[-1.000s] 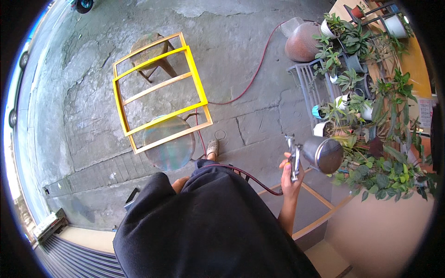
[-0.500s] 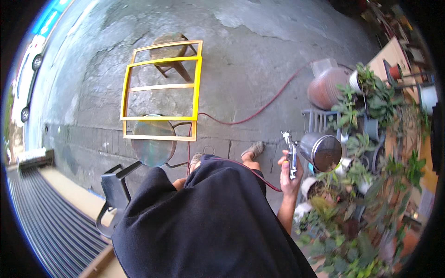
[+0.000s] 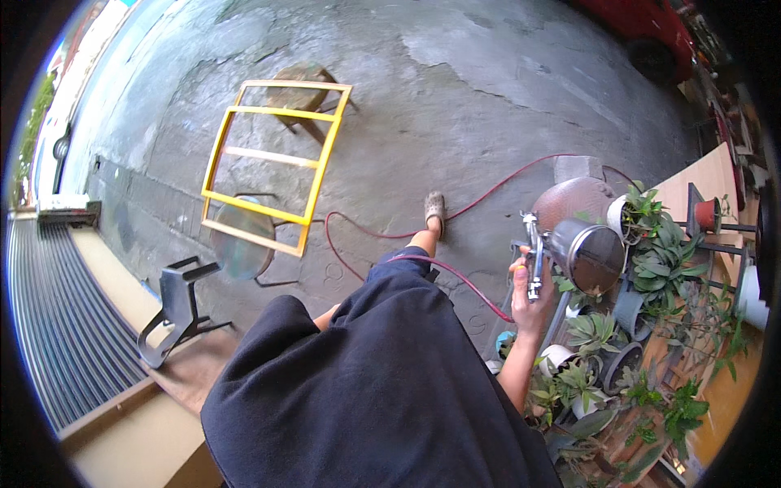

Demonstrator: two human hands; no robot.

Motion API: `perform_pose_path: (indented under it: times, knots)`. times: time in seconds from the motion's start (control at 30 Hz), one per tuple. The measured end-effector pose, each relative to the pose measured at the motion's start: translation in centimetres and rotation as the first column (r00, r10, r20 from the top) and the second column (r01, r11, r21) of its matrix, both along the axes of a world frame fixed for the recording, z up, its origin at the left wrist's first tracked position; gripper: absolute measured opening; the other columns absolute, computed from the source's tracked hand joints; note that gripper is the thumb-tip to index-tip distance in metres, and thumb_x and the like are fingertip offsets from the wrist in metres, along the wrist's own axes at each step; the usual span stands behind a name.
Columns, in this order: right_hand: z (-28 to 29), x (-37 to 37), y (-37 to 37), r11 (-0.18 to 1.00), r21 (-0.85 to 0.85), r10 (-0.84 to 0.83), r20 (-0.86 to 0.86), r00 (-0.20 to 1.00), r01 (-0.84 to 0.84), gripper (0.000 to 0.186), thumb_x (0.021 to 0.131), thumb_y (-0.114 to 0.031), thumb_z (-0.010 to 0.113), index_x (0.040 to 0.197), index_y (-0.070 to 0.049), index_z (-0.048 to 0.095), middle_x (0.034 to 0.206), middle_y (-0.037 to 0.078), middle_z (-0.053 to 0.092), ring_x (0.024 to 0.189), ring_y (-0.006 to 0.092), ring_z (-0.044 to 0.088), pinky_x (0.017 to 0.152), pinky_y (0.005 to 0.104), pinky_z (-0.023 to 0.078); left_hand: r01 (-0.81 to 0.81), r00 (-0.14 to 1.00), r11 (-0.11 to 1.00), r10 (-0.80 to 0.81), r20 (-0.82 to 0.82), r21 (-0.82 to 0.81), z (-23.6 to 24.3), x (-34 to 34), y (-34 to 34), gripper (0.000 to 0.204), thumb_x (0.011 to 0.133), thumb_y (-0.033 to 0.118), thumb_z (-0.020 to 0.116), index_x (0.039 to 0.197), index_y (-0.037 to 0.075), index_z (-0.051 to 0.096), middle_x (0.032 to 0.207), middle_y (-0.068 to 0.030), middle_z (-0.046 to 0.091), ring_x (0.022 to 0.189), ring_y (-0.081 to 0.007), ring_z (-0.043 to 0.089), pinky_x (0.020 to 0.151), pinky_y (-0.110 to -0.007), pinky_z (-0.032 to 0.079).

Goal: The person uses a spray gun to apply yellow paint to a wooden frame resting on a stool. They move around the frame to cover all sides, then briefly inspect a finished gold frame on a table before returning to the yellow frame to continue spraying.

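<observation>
My right hand (image 3: 530, 302) is closed around the handle of a silver spray gun (image 3: 534, 252), out to my right above the potted plants. A round metal cup (image 3: 592, 259) with a dark top is mounted on the gun. From the handle's lower end a red hose (image 3: 464, 281) runs across my body to the ground. Ahead on the left, a yellow-painted frame (image 3: 321, 167) with bare wood-coloured bars rests across two stools. At the dark cloth's left edge a small patch of skin shows; my left hand's fingers are hidden.
The frame's supports are a wooden stool (image 3: 297, 93) and a round-topped stool (image 3: 244, 240). A dark plastic chair (image 3: 185, 301) stands left, near a ridged metal shutter (image 3: 73, 325). Potted plants (image 3: 663, 264) crowd the right. A red vehicle (image 3: 643, 28) stands far right.
My view has turned and shifted, with the frame now slanted and the chair farther left. One foot has stepped forward; the other is out of sight. My right hand still holds the spray gun.
</observation>
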State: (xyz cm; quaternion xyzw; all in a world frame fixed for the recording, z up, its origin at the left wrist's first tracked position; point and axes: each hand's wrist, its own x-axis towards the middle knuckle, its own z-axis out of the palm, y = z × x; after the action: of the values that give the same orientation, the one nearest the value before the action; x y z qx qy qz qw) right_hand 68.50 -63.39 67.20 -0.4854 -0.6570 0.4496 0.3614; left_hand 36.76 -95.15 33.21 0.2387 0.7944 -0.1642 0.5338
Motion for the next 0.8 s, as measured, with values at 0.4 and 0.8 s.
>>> perform_pose_path:
  times: [0.4, 0.8]
  knots:
    - [1.3, 0.4, 26.5, 0.995, -0.042, -0.089, -0.026, 0.996, 0.088, 0.031, 0.097, -0.025, 0.071, 0.113, 0.001, 0.065, 0.076, -0.003, 0.054, 0.068, 0.0063, 0.047, 0.062, 0.0257, 0.040, 0.131, 0.989, 0.991, -0.132, 0.073, 0.027, -1.9, -0.1, 31.6, 0.051, 0.093, 0.048, 0.059, 0.108, 0.001, 0.074, 0.102, -0.0187, 0.074, 0.094, -0.0310, 0.071, 0.085, -0.042, 0.054]
    - [2.1, 3.2, 48.9, 0.959, 0.032, -0.283, 0.026, 0.959, 0.282, 0.023, 0.098, -0.024, 0.069, 0.098, -0.004, 0.060, 0.073, -0.005, 0.049, 0.067, 0.0050, 0.044, 0.060, 0.0251, 0.037, 0.266, 0.949, 0.949, -0.288, 0.124, 0.172, -2.3, 0.9, 63.0, 0.048, 0.094, 0.045, 0.059, 0.107, 0.001, 0.074, 0.098, -0.0177, 0.074, 0.089, -0.0297, 0.072, 0.082, -0.042, 0.055]
